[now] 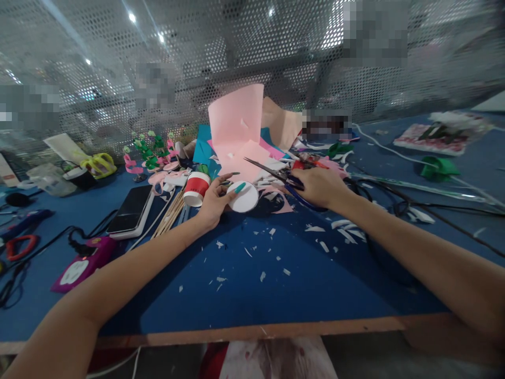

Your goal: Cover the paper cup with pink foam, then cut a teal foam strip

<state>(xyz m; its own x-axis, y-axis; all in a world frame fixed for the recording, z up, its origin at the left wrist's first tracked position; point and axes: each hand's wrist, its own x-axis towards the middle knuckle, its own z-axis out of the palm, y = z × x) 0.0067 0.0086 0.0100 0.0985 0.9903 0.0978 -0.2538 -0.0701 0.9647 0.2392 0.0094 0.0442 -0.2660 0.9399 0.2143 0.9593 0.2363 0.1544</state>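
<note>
A round white disc (245,198) is pinched in my left hand (216,199), the thumb with its teal nail lying across its face. Right of it, my right hand (315,184) grips a pair of scissors (272,171) with dark blue handles, the blades pointing left toward the pink sheets. The blades are apart from the disc. Close by my left hand stands a red and white paper cup (196,189), slightly tilted. Behind both hands rises a curved sheet of pink paper (235,118). Small white scraps (272,231) lie scattered on the blue table (244,295).
Wooden sticks (168,217), a phone (132,210) and a purple power bank-like case (84,263) with cables lie on the left. Small pink and green figures (152,152) stand behind them. Black cables (426,204) cross the right side; a perforated metal screen (236,52) closes the back.
</note>
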